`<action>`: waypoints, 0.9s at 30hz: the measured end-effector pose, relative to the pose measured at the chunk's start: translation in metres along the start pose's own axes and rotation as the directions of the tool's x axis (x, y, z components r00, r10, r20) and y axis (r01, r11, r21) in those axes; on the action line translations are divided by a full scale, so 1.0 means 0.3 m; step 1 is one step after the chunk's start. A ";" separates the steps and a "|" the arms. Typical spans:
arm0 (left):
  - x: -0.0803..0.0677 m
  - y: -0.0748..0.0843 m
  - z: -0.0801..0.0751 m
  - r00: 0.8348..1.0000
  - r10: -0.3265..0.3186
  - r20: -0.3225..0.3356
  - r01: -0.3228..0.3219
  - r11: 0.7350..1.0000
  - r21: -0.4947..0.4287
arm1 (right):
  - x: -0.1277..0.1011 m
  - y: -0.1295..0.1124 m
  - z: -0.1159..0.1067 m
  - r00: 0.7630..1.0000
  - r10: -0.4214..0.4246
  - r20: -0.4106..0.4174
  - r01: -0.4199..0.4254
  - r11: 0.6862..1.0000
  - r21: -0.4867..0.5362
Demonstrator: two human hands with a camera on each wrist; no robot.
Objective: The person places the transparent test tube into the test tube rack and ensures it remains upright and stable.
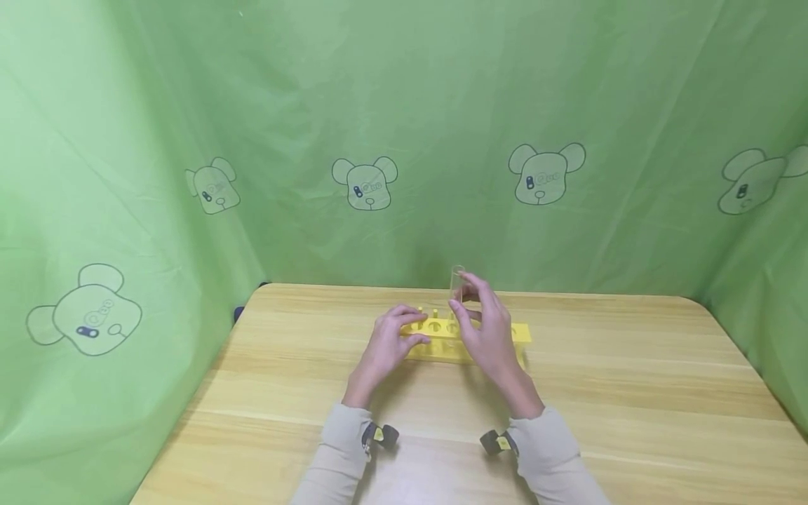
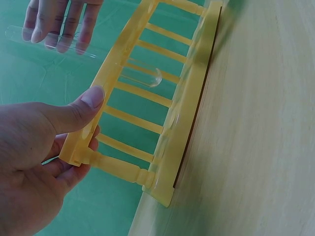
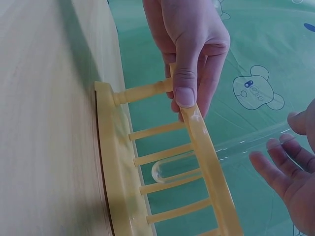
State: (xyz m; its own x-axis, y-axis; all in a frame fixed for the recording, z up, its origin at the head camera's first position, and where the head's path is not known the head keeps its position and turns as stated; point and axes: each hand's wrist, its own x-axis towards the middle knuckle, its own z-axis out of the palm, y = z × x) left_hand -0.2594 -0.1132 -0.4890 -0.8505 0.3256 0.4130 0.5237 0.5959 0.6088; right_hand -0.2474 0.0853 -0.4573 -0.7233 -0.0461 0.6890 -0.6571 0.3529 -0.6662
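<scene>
A yellow test-tube rack point(image 1: 470, 342) stood on the wooden desk point(image 1: 631, 393), a little below the middle of the head view. The left hand point(image 1: 386, 346) gripped the rack's left end, thumb point(image 2: 88, 101) pressed on the top rail and fingers curled beneath it, its grip clamped on the rack. A clear glass test tube point(image 2: 142, 76) stood upright through a hole in the top rail, its rounded bottom hanging between the rails, above the base; in the left wrist view it ran from the upper left toward the centre. The right hand point(image 1: 486, 330) held the tube's upper part between the fingertips point(image 2: 54, 37), fingers fairly straight, a light pinch round the glass. Behind the desk hung a green curtain point(image 1: 404, 126) printed with cartoon bear faces point(image 1: 365, 182).
</scene>
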 end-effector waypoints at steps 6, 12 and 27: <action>0.001 0.000 0.001 1.000 0.002 0.004 -0.002 1.000 -0.009 | -0.005 0.005 0.004 1.000 -0.003 -0.016 0.004 1.000 0.009; 0.001 0.003 -0.001 1.000 -0.014 0.004 0.014 1.000 -0.021 | -0.007 -0.002 0.004 1.000 0.014 -0.009 -0.014 1.000 0.005; -0.001 -0.001 -0.001 1.000 -0.021 0.008 0.022 1.000 -0.009 | -0.012 0.005 0.005 1.000 0.021 0.015 -0.020 1.000 -0.021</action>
State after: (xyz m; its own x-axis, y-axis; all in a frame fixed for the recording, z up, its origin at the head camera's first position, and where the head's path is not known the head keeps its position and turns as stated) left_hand -0.2593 -0.1137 -0.4892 -0.8619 0.3188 0.3942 0.5057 0.5958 0.6239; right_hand -0.2462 0.0847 -0.4613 -0.7399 -0.0532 0.6707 -0.6377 0.3733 -0.6738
